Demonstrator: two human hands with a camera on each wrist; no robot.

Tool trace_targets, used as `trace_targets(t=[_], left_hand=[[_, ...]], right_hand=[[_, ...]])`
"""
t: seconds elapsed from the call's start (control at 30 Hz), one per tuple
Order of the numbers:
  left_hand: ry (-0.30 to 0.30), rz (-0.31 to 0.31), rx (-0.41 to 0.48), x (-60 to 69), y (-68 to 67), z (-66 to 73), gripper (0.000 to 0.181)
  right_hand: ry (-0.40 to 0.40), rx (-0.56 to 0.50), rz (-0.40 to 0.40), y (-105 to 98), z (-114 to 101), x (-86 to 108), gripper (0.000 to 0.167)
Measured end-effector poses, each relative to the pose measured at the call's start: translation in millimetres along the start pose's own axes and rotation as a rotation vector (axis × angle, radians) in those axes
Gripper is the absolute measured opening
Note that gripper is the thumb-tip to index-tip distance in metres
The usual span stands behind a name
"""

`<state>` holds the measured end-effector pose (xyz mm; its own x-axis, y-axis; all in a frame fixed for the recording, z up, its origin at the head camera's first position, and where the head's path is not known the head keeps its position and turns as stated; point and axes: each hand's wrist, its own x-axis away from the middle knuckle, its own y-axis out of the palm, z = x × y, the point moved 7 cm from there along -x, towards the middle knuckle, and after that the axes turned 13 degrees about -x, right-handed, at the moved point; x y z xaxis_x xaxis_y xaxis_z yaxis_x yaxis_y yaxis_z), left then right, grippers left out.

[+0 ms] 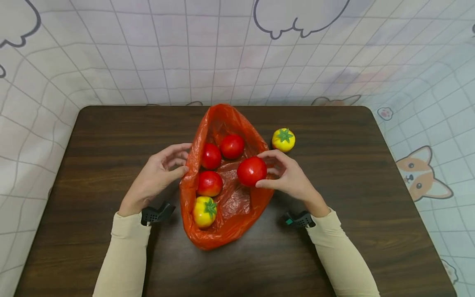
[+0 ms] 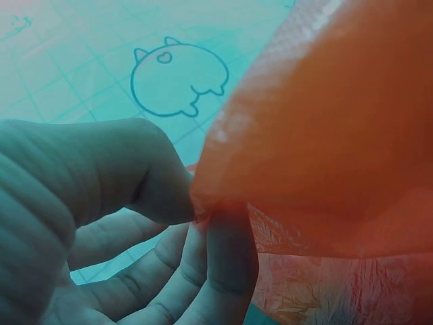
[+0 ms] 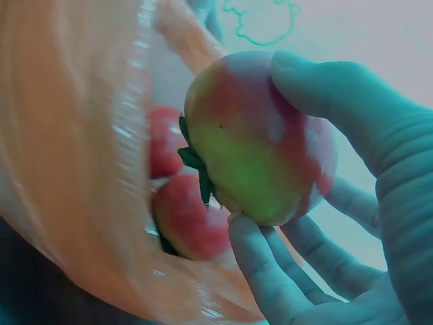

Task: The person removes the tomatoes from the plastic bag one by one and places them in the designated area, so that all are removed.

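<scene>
The left wrist view's edges crop the orange-red bag (image 2: 345, 135) (the head view's, both sleeves (image 1: 124, 260)).

A dark wood-grain tabletop (image 1: 111, 255) with rounded far corners stands against pale, rippled hangings (image 1: 167, 53) printed with grid lines, cloud-like outlines and a corgi face (image 1: 423, 175).

Right grip (image 3: 406, 176) pinches a red-green fruit (image 3: 260, 142), its green leaves (image 3: 192, 158) facing left. Two reddish fruits (image 3: 193, 220) lie beyond, inside the orange bag (image 3: 74, 142).
</scene>
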<state>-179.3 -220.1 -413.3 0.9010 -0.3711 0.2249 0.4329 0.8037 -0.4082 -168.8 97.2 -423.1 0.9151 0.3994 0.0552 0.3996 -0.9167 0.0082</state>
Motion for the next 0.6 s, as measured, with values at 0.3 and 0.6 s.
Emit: trace_targets(t=[0.3,0.6], left_hand=[[-0.006,0.01,-0.01,-0.9,-1.7,0.9,0.059],[0.01,0.012,-0.003,-0.1,0.5,3.1,0.057]], right_hand=[[-0.102,-0.005,0.126,-29,-19,0.9,0.066],[-0.204,-0.015,0.259,-57,-29,5.5,0.065]])
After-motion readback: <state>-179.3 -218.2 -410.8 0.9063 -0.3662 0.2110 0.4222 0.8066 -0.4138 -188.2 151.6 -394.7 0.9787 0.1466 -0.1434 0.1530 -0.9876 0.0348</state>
